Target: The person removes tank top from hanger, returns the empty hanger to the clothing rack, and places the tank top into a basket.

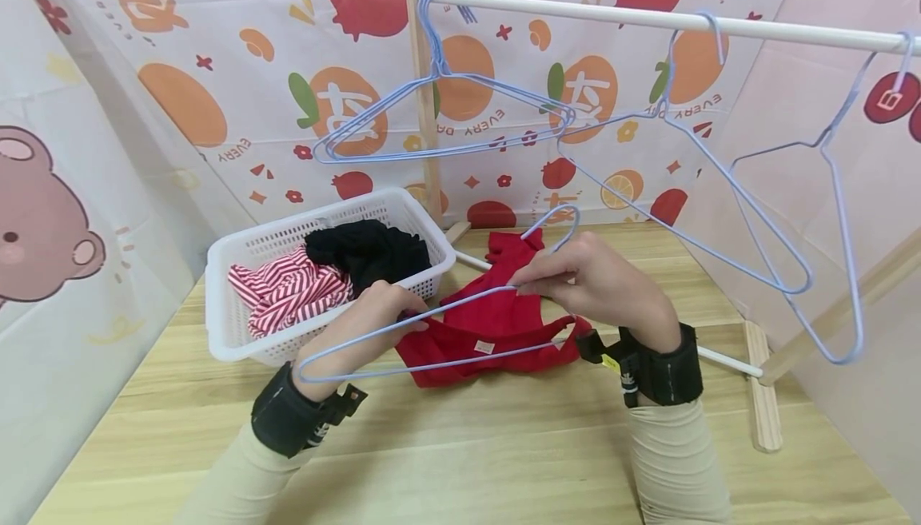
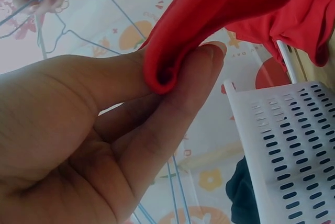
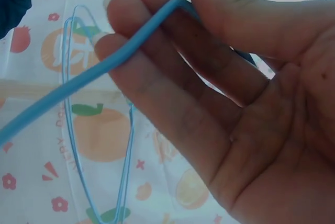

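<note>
My left hand (image 1: 374,321) pinches the edge of a red garment (image 1: 496,309) between thumb and fingers. The left wrist view shows the red cloth (image 2: 209,20) folded over in that pinch. My right hand (image 1: 604,281) holds a light blue hanger (image 1: 432,365) near its neck, the hook pointing up and away. In the right wrist view the hanger wire (image 3: 63,92) crosses the fingers, with the thumb over it. The hanger's left end passes in front of my left wrist; its right end meets the garment's right edge, partly hidden. A small white label shows at the neckline.
A white perforated basket (image 1: 237,341) at the left holds a red-striped garment (image 1: 295,289) and a black garment (image 1: 370,253). Above, several blue hangers hang from a white rail (image 1: 612,13). The rack's wooden foot (image 1: 763,397) stands at the right.
</note>
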`<state>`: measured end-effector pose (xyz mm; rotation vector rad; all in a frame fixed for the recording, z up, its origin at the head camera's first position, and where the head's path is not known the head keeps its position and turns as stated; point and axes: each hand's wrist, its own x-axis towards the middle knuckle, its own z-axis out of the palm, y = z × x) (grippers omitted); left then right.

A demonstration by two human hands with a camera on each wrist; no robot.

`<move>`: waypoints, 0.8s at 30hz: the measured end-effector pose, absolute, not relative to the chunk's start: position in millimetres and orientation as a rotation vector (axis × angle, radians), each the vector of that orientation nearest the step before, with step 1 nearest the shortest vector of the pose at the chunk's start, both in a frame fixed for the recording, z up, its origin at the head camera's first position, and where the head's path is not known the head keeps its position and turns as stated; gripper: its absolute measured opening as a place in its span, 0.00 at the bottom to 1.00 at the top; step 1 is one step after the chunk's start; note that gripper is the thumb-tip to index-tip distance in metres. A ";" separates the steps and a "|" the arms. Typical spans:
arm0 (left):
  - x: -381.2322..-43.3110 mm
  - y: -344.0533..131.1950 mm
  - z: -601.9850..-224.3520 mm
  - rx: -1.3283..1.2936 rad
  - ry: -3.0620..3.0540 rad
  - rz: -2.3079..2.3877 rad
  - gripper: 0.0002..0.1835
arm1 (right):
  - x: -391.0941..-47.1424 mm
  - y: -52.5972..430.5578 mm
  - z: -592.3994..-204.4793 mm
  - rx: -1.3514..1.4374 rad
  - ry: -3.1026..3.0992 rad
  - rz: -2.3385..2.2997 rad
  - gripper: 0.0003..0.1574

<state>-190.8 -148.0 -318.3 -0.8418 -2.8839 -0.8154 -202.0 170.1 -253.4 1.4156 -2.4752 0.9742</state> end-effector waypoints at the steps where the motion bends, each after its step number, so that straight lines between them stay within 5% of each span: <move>1: -190.6 -147.4 -319.2 -0.838 -2.884 -0.815 0.10 | -200.7 169.9 -252.7 1.432 -2.456 0.980 0.16; 24: -193.9 -143.7 -323.8 -0.873 -2.861 -0.558 0.07 | -191.9 176.0 -251.6 1.331 -2.116 1.091 0.19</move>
